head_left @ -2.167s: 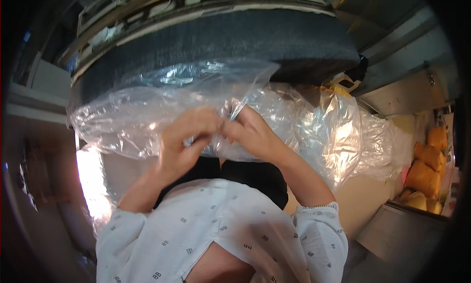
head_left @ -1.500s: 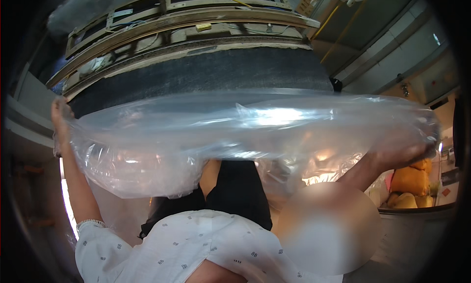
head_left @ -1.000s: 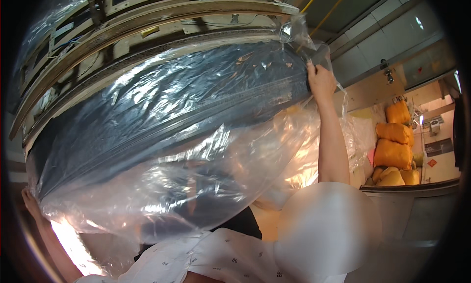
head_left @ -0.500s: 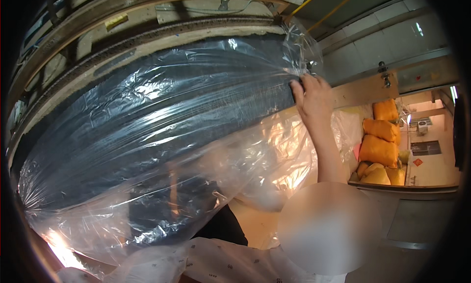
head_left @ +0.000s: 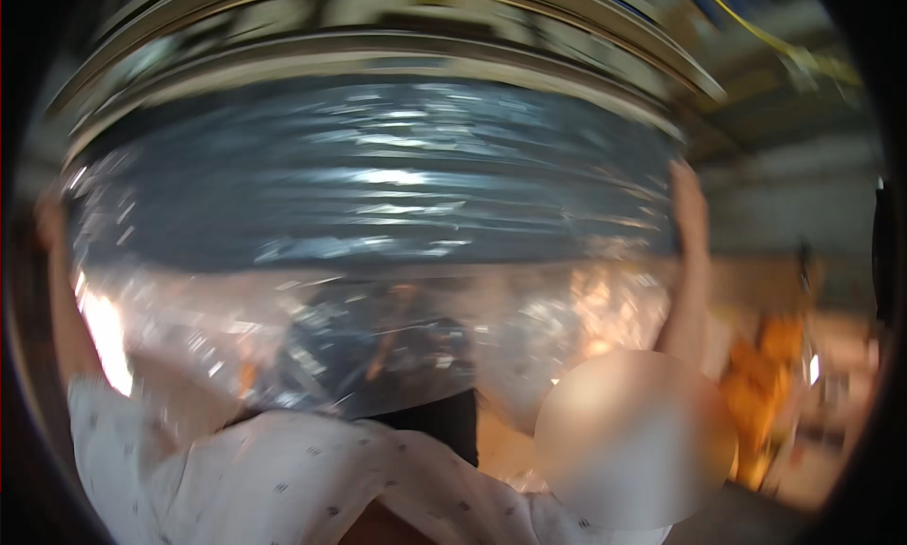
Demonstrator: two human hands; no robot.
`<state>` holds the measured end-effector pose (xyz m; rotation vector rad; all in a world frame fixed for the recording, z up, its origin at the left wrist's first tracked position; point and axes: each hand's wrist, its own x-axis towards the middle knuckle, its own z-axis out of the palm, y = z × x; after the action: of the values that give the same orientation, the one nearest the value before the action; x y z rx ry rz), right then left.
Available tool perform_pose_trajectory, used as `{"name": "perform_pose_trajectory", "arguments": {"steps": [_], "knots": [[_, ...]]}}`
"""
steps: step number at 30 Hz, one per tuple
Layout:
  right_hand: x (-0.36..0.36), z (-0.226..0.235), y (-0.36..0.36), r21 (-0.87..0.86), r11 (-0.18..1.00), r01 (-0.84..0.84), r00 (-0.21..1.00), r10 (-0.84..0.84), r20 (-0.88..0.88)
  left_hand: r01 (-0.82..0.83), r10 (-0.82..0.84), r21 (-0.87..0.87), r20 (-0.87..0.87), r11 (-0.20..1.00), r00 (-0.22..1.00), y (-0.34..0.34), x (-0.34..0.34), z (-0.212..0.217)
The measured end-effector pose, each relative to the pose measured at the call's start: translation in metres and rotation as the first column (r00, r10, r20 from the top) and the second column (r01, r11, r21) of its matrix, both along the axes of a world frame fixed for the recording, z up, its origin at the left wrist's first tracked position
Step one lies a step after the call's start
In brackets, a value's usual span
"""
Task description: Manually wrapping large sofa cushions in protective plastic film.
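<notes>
Both arms raised — left hand (head_left: pixel 49 226) and right hand (head_left: pixel 688 205) clamped on a clear plastic bag (head_left: pixel 378 290) stretched over a dark roll (head_left: pixel 378 181).

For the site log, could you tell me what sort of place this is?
Probably a workshop or warehouse: both hands stretch a clear plastic bag over a large dark roll beneath metal racking, with orange bundles stacked nearby.

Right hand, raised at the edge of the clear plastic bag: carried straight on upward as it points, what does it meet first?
Probably the curved metal rail above the dark roll. The right hand already has the clear plastic bag in its grip; blur leaves depth uncertain.
</notes>
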<state>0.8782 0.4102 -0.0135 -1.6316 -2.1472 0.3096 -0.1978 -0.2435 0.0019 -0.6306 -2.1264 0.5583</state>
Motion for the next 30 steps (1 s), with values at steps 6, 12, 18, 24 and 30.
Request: {"name": "perform_pose_trajectory", "arguments": {"steps": [6,12,18,24,30], "knots": [[-0.042,0.056,-0.04,0.464,0.886,0.001,0.888,-0.214,0.407,-0.089,-0.366,0.797,0.37,0.598,0.854,0.163,0.183,-0.024],[-0.234,0.101,-0.234,-0.215,0.728,-0.651,0.69,0.449,-0.568,-0.144,-0.277,0.899,0.275,0.414,0.921,0.15,0.198,0.002],[-0.306,0.031,-0.419,-0.54,-0.246,-0.805,0.195,0.75,-0.632,-0.133,-0.429,0.936,0.271,0.325,0.862,0.165,0.185,-0.007],[-0.351,0.017,-0.415,0.14,0.709,-0.691,0.713,0.7,-0.025,-0.17,-0.374,0.943,0.273,0.286,0.886,0.176,0.184,-0.023],[-0.352,0.029,-0.421,0.024,0.538,-0.843,0.51,0.811,-0.288,-0.056,-0.353,0.957,0.158,0.284,0.922,0.167,0.157,-0.029]]}}
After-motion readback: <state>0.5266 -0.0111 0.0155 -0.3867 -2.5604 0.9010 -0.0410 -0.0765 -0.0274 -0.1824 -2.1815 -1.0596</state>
